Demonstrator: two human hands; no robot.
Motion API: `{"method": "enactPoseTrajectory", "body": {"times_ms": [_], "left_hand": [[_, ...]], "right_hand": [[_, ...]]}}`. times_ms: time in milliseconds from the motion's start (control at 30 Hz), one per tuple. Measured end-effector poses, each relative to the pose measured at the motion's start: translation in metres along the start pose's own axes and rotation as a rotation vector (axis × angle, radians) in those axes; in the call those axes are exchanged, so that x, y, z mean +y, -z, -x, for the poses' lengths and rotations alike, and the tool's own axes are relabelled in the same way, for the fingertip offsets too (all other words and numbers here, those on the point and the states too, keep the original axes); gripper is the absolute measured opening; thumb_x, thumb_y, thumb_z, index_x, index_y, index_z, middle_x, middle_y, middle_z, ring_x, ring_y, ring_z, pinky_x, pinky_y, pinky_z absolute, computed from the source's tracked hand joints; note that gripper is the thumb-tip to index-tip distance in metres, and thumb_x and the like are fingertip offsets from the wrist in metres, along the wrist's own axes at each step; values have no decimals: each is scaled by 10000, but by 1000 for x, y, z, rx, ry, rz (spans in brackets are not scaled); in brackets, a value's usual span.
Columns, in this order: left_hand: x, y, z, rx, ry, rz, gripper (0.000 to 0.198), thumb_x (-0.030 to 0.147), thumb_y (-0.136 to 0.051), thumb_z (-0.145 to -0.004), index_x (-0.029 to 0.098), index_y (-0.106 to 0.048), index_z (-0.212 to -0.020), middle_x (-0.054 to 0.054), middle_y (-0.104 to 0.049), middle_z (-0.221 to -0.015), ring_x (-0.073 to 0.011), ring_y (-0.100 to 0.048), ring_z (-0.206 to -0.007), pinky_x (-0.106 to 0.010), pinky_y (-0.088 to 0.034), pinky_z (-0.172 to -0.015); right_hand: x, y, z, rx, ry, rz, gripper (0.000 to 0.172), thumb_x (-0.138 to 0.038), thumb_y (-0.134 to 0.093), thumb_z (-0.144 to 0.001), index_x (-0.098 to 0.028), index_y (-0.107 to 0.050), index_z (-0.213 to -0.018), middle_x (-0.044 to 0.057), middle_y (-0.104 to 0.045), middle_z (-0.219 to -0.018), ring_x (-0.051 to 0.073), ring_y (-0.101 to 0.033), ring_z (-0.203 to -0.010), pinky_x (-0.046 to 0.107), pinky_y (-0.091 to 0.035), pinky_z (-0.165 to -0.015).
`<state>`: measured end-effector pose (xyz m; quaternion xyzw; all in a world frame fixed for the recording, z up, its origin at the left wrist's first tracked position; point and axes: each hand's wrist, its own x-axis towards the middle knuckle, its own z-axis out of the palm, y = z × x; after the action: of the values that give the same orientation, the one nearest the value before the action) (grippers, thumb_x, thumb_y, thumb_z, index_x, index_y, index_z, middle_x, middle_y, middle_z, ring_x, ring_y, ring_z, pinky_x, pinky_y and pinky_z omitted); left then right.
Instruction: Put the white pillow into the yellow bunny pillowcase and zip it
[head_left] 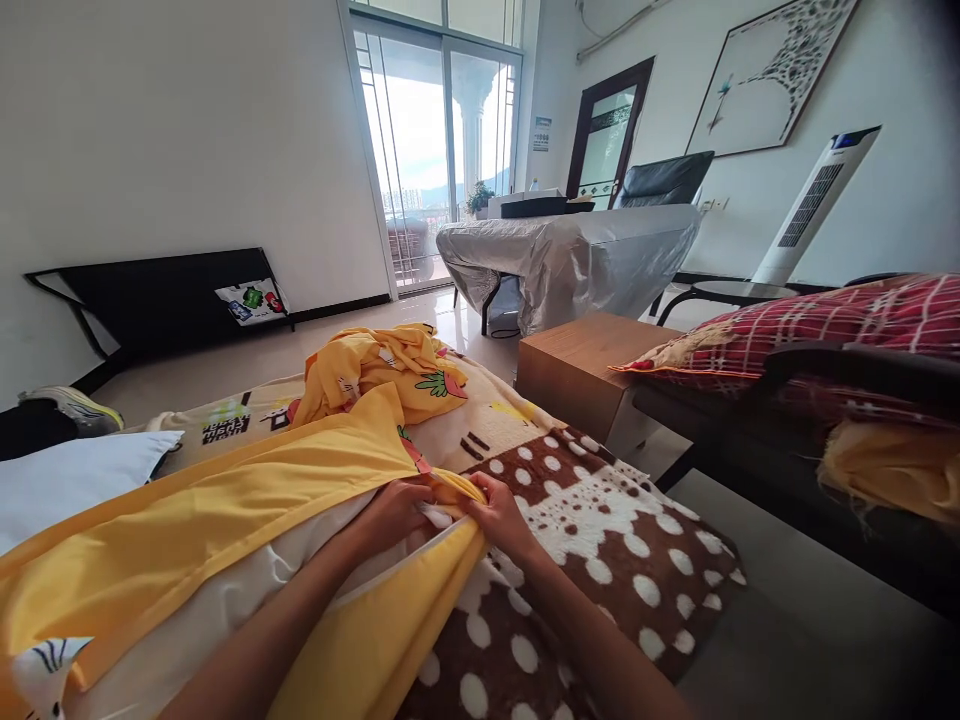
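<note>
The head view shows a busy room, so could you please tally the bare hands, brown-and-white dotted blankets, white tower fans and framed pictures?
Bare hands: 2 (left hand and right hand, both gripping yellow printed fabric)
Brown-and-white dotted blanket: 1
Tall white tower fan: 1
Framed wall picture: 1
Total: 5

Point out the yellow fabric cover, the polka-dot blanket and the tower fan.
Yellow fabric cover (247, 495): head view, on its upper layer.
Polka-dot blanket (619, 535): head view, on its dotted part.
Tower fan (811, 205): head view, on its dark vent grille.
</note>
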<state>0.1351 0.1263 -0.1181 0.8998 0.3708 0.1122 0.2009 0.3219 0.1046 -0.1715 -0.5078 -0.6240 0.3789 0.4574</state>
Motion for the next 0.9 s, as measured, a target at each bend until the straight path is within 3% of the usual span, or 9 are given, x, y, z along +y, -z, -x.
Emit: {"method": "enactPoseTrajectory", "body": {"times_ms": [167, 333, 433, 500, 633, 733, 900], "left_hand": [[-5, -1, 2, 18, 125, 93, 220, 203, -607, -699, 140, -622, -910, -24, -678, -830, -161, -584, -723, -262, -451, -691], [2, 6, 7, -20, 107, 171, 277, 183, -506, -728, 166, -595, -989, -28, -659, -979, -168, -577, -871, -276, -441, -820], [8, 11, 8, -25, 105, 195, 183, 260, -485, -812, 155, -632, -837, -31, -635, -897, -159, -556, -852, -271, -430, -828], [13, 12, 8, -24, 85, 206, 231, 336, -524, -828, 150, -642, -760, -34, -607, -867, -157, -538, -842, -265, -425, -820], [21, 18, 12, -48, 12, 246, 263, 377, -515, -864, 160, -663, -853, -29, -614, -899, -148, -532, -868, -243, -419, -836], [23, 20, 15, -101, 77, 55, 298, 366, -421, -916, 173, -643, -969, -16, -643, -892, -137, -548, -808, -230, -426, -774], [22, 2, 12, -250, 59, -209, 254, 193, -405, -866, 182, -634, -974, -56, -655, -814, -201, -583, -730, -312, -441, -723]], "right_hand": [[-1, 6, 3, -118, -8, 415, 78, -259, -594, -727, -183, -592, -747, 1, -638, -726, 147, -556, -689, 218, -342, -597], [-4, -1, 4, -8, -127, 768, 161, -158, -469, -787, -194, -607, -861, 49, -677, -825, 178, -602, -757, 242, -314, -608], [-9, -6, 5, 11, -156, 805, 227, -113, -442, -784, -184, -596, -936, 72, -683, -865, 187, -617, -780, 248, -327, -619], [-13, -7, 6, 41, -130, 730, 259, -76, -425, -760, -180, -595, -926, 75, -685, -871, 185, -619, -798, 247, -352, -647], [-17, -6, 7, 136, -1, 403, 287, -63, -404, -676, -183, -604, -842, 52, -690, -843, 170, -611, -792, 234, -403, -706], [-13, -6, 4, 196, 54, 144, 303, -100, -401, -615, -186, -612, -813, 34, -689, -796, 173, -607, -760, 242, -433, -714], [3, -16, -4, 204, -94, -309, 259, -181, -424, -548, -174, -590, -748, 29, -653, -738, 176, -576, -696, 253, -461, -635]]}}
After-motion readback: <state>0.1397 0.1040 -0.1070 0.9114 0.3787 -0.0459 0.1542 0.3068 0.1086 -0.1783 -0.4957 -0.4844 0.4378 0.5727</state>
